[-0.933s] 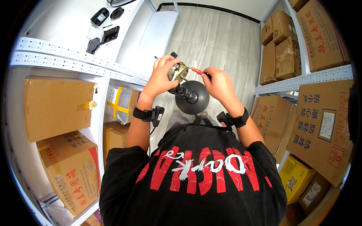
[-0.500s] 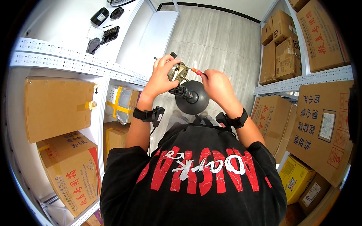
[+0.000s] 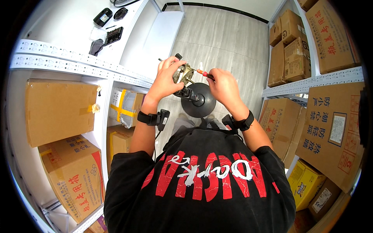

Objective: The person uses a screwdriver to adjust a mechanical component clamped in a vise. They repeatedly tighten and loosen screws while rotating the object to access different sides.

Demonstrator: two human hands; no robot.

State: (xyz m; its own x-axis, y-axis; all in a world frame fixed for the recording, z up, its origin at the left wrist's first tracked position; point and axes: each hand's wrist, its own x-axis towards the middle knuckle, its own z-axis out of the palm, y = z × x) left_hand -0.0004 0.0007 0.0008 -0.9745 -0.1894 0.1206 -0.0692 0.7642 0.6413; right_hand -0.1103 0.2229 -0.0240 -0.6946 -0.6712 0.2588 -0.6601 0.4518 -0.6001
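Note:
My left hand [image 3: 166, 79] is wrapped round the bare metal motor [image 3: 187, 73] of what looks like a stand fan, steadying it from the left. The fan's black neck [image 3: 185, 93] runs down to a round black base [image 3: 208, 103] below. In my right hand [image 3: 224, 86] is a screwdriver [image 3: 203, 73] with a red and orange handle, pinched at its rear end. Its shaft points left and meets the right side of the motor; the exact spot its tip touches is too small to make out.
On the white shelf at upper left lie a black cover [image 3: 103, 17], a dark round part [image 3: 121, 14], a black bit case [image 3: 114, 35] and a dark cloth-like piece [image 3: 96, 47]. Cardboard boxes [image 3: 62, 110] fill racks on both sides. A grey tiled floor [image 3: 229, 42] lies ahead.
The fingers of my right hand have shifted slightly on the screwdriver's handle, and a dark rear end now shows. My left hand and the motor stay put.

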